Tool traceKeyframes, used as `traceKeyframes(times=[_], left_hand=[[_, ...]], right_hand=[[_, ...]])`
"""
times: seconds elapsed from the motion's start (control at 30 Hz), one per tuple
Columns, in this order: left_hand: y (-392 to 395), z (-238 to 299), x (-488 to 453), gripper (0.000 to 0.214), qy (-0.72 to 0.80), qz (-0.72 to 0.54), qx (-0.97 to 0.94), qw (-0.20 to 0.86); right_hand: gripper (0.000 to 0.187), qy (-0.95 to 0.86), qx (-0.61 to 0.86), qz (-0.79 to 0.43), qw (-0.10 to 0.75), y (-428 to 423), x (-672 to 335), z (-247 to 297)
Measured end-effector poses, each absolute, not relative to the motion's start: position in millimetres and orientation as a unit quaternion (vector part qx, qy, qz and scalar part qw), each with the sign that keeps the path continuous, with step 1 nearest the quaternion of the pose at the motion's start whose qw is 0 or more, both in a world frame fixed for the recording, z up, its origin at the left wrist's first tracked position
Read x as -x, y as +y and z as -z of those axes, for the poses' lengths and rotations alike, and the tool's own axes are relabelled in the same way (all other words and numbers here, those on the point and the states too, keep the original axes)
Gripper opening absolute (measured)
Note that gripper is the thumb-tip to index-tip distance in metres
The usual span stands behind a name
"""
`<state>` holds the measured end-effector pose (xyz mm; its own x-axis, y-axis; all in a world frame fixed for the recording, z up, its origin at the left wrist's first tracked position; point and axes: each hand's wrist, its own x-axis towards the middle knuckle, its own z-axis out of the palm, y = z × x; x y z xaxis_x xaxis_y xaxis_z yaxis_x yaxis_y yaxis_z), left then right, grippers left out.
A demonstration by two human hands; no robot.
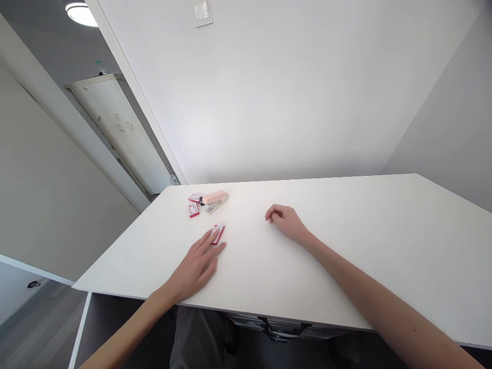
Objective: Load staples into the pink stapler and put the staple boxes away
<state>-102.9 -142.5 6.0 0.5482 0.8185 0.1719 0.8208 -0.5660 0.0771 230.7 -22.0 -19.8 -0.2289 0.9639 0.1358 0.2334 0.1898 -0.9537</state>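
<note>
My left hand (pixel 199 264) reaches over the white desk with its fingers stretched out and slightly apart. Its fingertips overlap the near edge of a small red-and-white box (pixel 219 233), perhaps a staple box, that lies on the desktop. Farther right, my right hand (pixel 284 219) rests on the desk with its fingers loosely curled in and nothing visible in them. Behind the left hand stands a pink stapler (pixel 216 199). Two more red-and-white boxes, one farther back (pixel 195 198) and one nearer (pixel 193 210), lie at the stapler's left end.
The white desktop (pixel 346 230) meets a plain wall (pixel 288 92) at its back edge. A light switch (pixel 203 12) is on that wall. To the left, a doorway shows a white fridge-like cabinet (pixel 115 123). Black handles (pixel 282 328) show below the front edge.
</note>
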Motion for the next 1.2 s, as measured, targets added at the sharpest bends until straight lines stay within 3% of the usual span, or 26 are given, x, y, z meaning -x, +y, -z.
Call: traceKeyframes(times=[0.27, 0.63, 0.83, 0.97, 1.07, 1.2], left_hand=[[-95, -5, 31, 0.054, -0.402, 0.105, 0.909, -0.029], [-86, -3, 27, 0.05, -0.375, 0.115, 0.919, -0.043], [-87, -4, 26, 0.037, -0.381, 0.197, 0.902, -0.048], [-73, 1, 18, 0.031, -0.478, 0.305, 0.824, -0.019], [-54, 7, 10, 0.042, -0.519, 0.299, 0.801, 0.002], [-35, 10, 5, 0.033, -0.537, 0.288, 0.793, 0.0]], right_hand=[[0.022, -0.784, 0.313, -0.4, 0.358, -36, -221, 16], [0.023, -0.802, 0.319, -0.387, 0.325, -28, -221, 24], [0.022, -0.809, 0.335, -0.354, 0.328, -28, -221, 25], [0.024, -0.803, 0.358, -0.342, 0.332, -28, -220, 24], [0.026, -0.773, 0.378, -0.361, 0.359, -27, -221, 23], [0.024, -0.719, 0.421, -0.375, 0.407, -24, -222, 23]])
